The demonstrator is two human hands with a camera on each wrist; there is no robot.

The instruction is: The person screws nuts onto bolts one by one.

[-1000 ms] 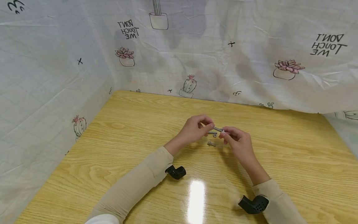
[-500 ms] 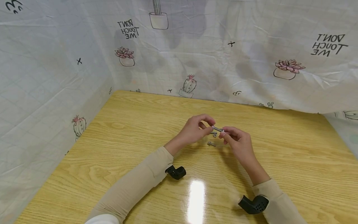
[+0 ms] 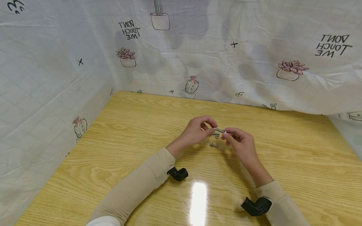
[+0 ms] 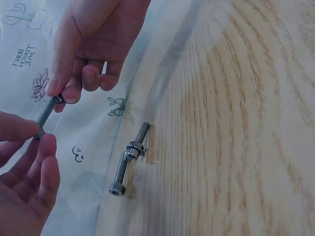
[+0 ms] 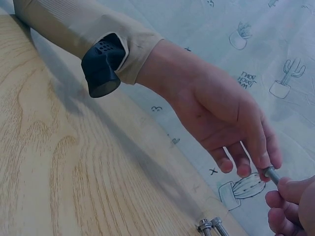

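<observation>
Fingers of the person's left hand (image 3: 196, 130), at left, press together, thumb to fingertip, in a narrow pinch on the left end of a slim, silver-grey, threaded metal bolt (image 3: 220, 130); its spare fingers hang bent, clear of the metal; just right of this hand, on a glossy, yellowish wood-grain tabletop (image 3: 141, 116), lie a silver, straight far bolt (image 3: 216, 134), partly hidden by the hand, and a silver, shorter-looking near bolt (image 3: 214, 145) with a thicker left end; a small, roundish metal piece (image 3: 217, 136), probably a nut, sits just near of the far bolt, though whether they touch I cannot tell.

The pinched bolt is held above the tabletop, slanting between the hands; it looks stiff, sturdy and probably light, its smooth metal perhaps slippery; the thicker ends and the threads should give the surest hold; which end bears a head or a nut is hidden by the fingertips.

At right, the right hand (image 3: 242, 144) pinches the bolt's right end, thumb and forefinger with hardly any gap, other fingers loosely bent; nearer and farther right, a black, angled device (image 3: 256, 206) sits on a beige fabric sleeve (image 3: 281, 201).
</observation>
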